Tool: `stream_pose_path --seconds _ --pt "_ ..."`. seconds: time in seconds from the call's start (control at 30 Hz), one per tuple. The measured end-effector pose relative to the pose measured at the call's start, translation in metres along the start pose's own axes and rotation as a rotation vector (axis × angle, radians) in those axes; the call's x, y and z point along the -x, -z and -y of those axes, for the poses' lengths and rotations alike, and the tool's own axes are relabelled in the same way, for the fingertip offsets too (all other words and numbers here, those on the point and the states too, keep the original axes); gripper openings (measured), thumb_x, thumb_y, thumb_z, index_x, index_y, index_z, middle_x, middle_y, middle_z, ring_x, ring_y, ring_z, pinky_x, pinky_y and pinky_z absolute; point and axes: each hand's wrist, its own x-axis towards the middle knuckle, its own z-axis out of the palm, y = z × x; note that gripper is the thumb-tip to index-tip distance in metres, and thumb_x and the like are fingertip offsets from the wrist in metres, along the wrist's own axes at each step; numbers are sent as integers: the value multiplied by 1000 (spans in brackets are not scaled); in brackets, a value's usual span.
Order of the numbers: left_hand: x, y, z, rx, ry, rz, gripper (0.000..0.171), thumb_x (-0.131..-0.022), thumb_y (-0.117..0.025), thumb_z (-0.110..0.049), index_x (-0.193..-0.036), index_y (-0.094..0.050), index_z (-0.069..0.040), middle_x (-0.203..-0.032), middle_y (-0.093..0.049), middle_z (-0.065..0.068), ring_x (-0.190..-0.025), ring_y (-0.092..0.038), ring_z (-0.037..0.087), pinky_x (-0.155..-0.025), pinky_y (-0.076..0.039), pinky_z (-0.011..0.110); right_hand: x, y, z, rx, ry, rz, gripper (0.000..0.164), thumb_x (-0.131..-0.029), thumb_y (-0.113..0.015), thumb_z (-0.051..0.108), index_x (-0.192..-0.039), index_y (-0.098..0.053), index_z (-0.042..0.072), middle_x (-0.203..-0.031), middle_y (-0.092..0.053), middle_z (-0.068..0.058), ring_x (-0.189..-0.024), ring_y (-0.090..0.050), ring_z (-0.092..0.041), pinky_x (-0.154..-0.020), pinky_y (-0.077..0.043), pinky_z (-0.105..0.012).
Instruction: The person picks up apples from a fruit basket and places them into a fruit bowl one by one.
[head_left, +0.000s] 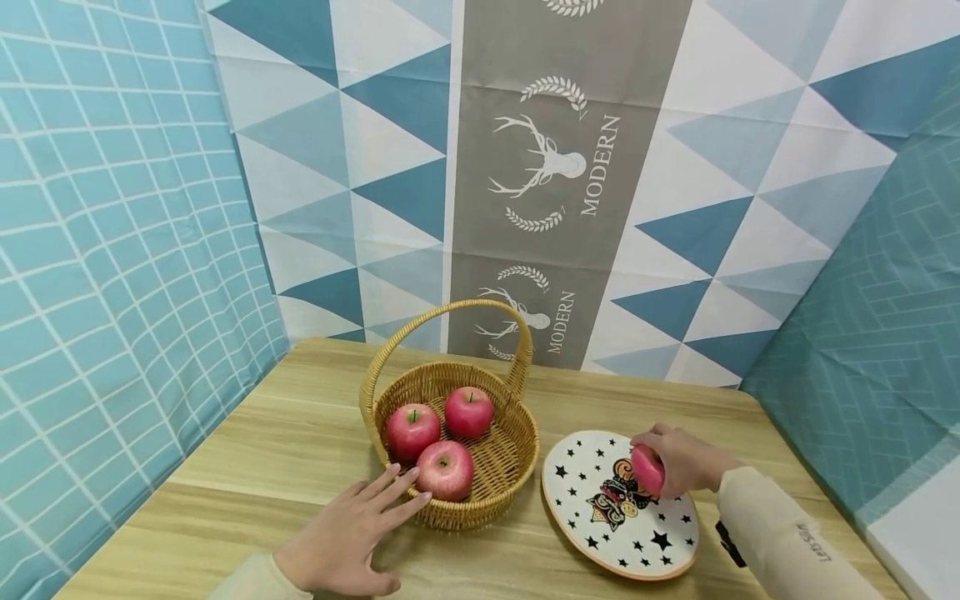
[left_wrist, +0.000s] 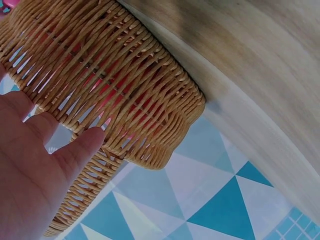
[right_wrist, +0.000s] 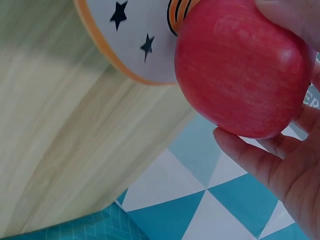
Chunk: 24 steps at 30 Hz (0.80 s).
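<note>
My right hand (head_left: 681,460) grips a red apple (head_left: 647,469) over the right part of a round white plate (head_left: 585,454) with black stars and a cartoon animal print. The right wrist view shows that apple (right_wrist: 240,65) large, with thumb and fingers around it. A wicker basket (head_left: 517,467) with a tall handle stands left of the plate, and three apples (head_left: 446,471) lie in it. At the basket's near left rim my left hand (head_left: 348,533) rests with spread fingers. In the left wrist view its fingertips (left_wrist: 92,137) lie along the woven rim.
Everything stands on a wooden table (head_left: 300,433). Patterned cloth (head_left: 397,167) hangs behind it, blue grid cloth (head_left: 97,250) on the left and teal cloth (head_left: 885,333) on the right. A white surface (head_left: 922,517) shows at the right edge.
</note>
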Motion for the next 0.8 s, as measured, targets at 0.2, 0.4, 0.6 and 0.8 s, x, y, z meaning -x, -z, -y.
stream_pose_path --seconds 0.2,0.4,0.6,0.8 --pt "0 0 0 2 -1 4 91 -61 -78 -58 -136 -53 -13 -142 -47 16 -125 -48 37 -80 -49 50 -4 -7 -2 8 20 4 70 -53 -88 11 -115 -59 2 -98 -53 -10 -82 -54 -24 -64 -52 -37" --pt "1 1 1 10 -3 3 90 -61 -78 -56 -136 -53 -13 -141 -48 16 -125 -48 37 -80 -49 50 -6 -9 -3 0 -3 15 70 -53 -88 9 -117 -59 2 -100 -53 -11 -85 -54 -26 -65 -52 -39" --pt "-1 1 1 15 -5 13 90 -63 -77 -57 -137 -52 -13 -141 -48 15 -125 -48 36 -80 -49 50 -6 -8 -3 -11 -15 10 70 -54 -87 8 -118 -59 1 -102 -54 -13 -86 -54 -27 -66 -53 -39" --pt "-1 2 2 22 -4 22 89 -65 -75 -58 -138 -51 -15 -142 -48 14 -125 -48 36 -80 -49 51 -6 -9 -5 -47 -32 4 71 -54 -86 7 -119 -58 -2 -102 -53 -12 -86 -53 -27 -67 -52 -39"
